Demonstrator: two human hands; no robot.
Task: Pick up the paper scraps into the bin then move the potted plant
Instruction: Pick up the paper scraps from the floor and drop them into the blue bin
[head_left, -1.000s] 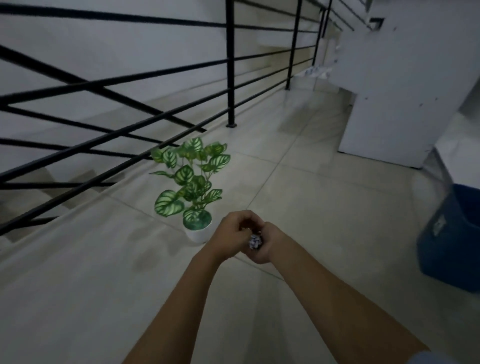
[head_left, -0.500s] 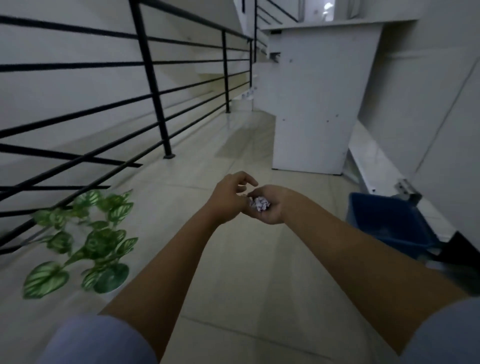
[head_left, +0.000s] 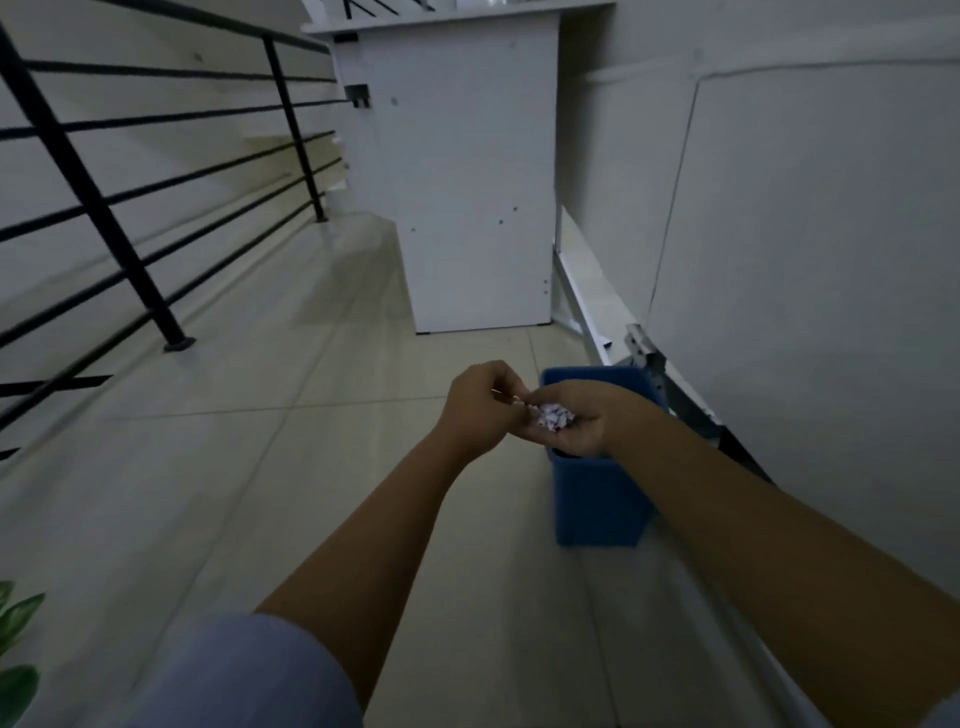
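Note:
A wad of white paper scraps (head_left: 554, 415) lies in the cupped palm of my right hand (head_left: 582, 415), which hovers over the open top of a blue bin (head_left: 597, 501) on the floor. My left hand (head_left: 480, 410) is right beside it, fingertips pinched together at the edge of the scraps, perhaps on a small piece. Only a few green leaves of the potted plant (head_left: 15, 629) show at the bottom left edge; its pot is out of view.
A black metal railing (head_left: 130, 260) runs along the left over a stairwell. A white cabinet (head_left: 467, 182) stands ahead. A white wall (head_left: 805, 260) and a metal rail (head_left: 644, 353) at its base lie close behind the bin. Pale tiles cover the floor.
The view swung right: the plant slid to the bottom left edge and the bin came under my hands. Both hands stayed together with the scraps in the right palm.

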